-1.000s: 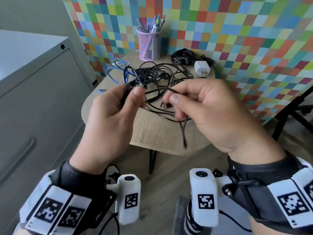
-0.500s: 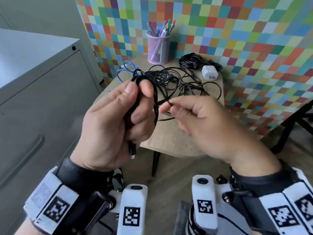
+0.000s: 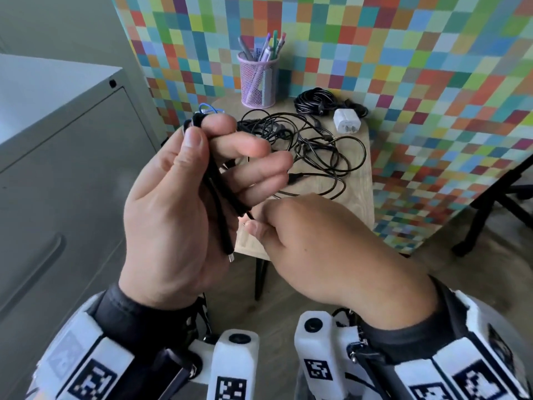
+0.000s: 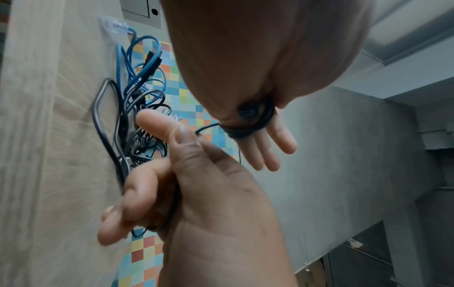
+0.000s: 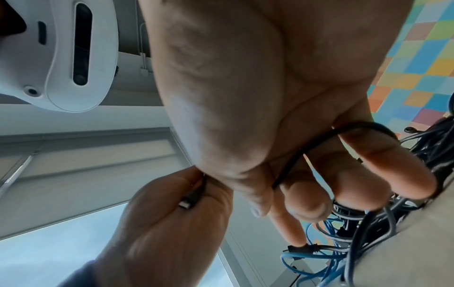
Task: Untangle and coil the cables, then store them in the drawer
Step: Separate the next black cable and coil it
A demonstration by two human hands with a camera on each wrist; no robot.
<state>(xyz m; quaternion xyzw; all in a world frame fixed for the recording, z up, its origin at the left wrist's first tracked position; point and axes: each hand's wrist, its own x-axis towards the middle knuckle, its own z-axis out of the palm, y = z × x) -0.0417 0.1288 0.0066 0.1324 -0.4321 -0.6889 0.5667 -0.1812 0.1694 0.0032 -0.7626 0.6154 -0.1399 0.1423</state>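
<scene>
My left hand (image 3: 209,134) is raised in front of the table, with a black cable (image 3: 222,215) wound in loops round its fingers. The thumb pins the loops at the top. The cable's plug (image 3: 230,256) hangs below the palm. My right hand (image 3: 259,223) sits just under the left fingers and pinches the free strand of that cable. The left wrist view shows the coil (image 4: 248,130) round the fingers and the right hand (image 4: 196,170) pinching the strand. The right wrist view shows the strand (image 5: 343,130) crossing my right fingers. A tangle of black cables (image 3: 311,145) lies on the table.
The small wooden table (image 3: 357,203) also carries a blue cable (image 3: 209,107), a coiled black cable (image 3: 315,102), a white charger (image 3: 346,121) and a pink mesh pen cup (image 3: 258,82). A grey drawer cabinet (image 3: 57,174) stands at the left. A checkered panel stands behind the table.
My left hand has risen and turned palm toward me, its fingers spread out. My right hand has dropped below it, carrying the strand down along the coil.
</scene>
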